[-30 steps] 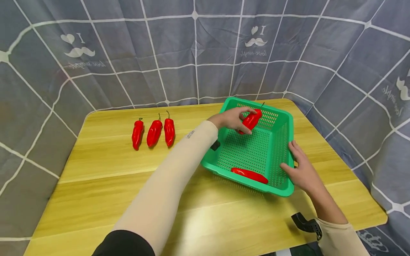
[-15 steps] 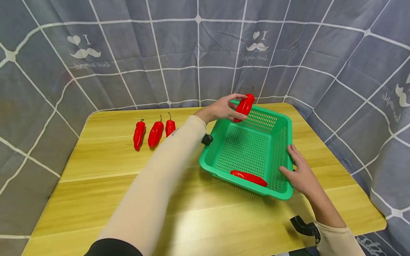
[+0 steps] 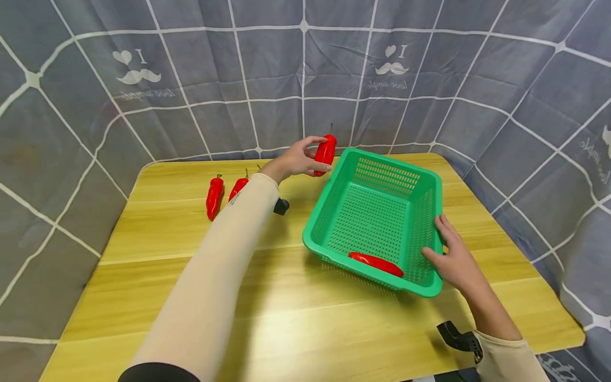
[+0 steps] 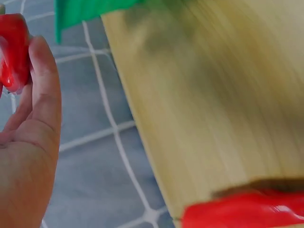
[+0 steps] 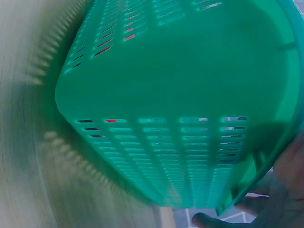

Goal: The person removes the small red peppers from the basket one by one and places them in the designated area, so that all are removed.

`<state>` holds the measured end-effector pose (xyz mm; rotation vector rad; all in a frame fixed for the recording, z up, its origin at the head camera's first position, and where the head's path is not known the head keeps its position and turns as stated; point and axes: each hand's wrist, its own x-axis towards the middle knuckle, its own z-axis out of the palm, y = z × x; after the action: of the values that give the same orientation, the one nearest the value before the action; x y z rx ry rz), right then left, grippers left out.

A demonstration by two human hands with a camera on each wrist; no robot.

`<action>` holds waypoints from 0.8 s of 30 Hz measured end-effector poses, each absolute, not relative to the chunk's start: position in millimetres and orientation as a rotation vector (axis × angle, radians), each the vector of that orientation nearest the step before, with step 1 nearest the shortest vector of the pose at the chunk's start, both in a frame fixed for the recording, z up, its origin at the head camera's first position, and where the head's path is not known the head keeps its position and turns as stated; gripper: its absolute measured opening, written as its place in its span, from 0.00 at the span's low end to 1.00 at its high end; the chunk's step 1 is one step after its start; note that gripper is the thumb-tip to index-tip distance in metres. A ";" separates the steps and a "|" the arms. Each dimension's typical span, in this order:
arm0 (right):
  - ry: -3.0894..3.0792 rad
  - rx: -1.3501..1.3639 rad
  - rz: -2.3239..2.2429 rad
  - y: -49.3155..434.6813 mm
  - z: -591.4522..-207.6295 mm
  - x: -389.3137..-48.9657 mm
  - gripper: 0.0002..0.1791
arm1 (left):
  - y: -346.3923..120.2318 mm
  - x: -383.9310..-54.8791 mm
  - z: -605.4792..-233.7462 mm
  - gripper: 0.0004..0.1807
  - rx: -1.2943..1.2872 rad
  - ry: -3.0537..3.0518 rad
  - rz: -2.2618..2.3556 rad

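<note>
Red pepper (image 3: 325, 150) noted in the left hand (image 3: 297, 159), whose fingers are closed to a pinch across it; stem up, long axis near upright. I place it outside the basket (image 3: 369, 217), just left of the far left corner. From my station the right hand (image 3: 454, 260) grips the basket's right rim, farther from the pepper. The left wrist view crops the pepper; the sleeve (image 3: 210, 260) covers parts of others on the surface (image 3: 296, 323).
</note>
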<state>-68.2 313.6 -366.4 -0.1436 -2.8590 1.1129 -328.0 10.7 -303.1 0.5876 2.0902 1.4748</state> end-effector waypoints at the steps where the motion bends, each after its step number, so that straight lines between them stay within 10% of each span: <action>1: -2.857 -0.144 1.114 313.4 -366.3 -68.2 0.45 | 6.1 -329.4 -306.5 0.44 0.571 2.094 1.471; 24: -2.895 -0.161 1.079 304.9 -359.3 -69.8 0.45 | -47.7 -333.9 -371.9 0.46 0.436 2.577 0.838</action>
<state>-69.8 304.9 -359.3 -0.1611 -2.8946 1.0793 -333.9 -47.7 -371.9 0.4360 2.5765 0.8375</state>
